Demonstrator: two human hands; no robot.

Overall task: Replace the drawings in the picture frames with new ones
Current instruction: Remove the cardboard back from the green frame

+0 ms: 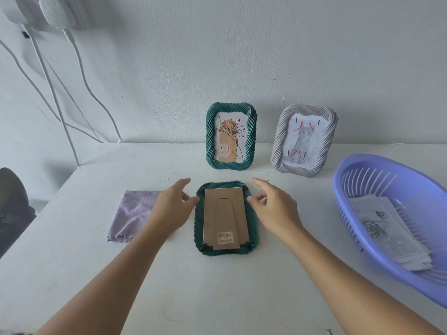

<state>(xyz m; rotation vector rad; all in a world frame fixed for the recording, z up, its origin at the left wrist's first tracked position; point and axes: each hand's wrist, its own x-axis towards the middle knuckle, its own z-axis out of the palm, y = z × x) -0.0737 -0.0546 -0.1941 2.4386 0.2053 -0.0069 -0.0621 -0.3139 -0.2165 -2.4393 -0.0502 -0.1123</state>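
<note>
White wall and a white table (72, 250) fill the view, with chargers and cables (79, 76) hanging at the far left. A lilac cloth (134, 215) lies flat on the left part of the table, partly under the person's left forearm.

Just right of it, the left hand (170, 206) reaches over the upper left edge of a green frame (198, 228) that lies face down in the middle, brown backing board (226, 218) up, a barcode sticker near its lower end. The fingers are loosely spread and only lightly bent; the fingertips sit at the frame's rim, and whether they touch it I cannot tell. They grasp nothing.

The right hand (275, 206) mirrors it at the upper right edge, thumb and fingers relaxed beside the rim, holding nothing.

Behind, against the wall, a second green frame (210, 141) stands upright with a plant drawing, and to its right a pale grey frame (325, 141) stands tilted with a kitten drawing.

At the far right a lilac basket (358, 238) holds a stack of new drawings (384, 228), the top one showing roses, well apart from both hands.
</note>
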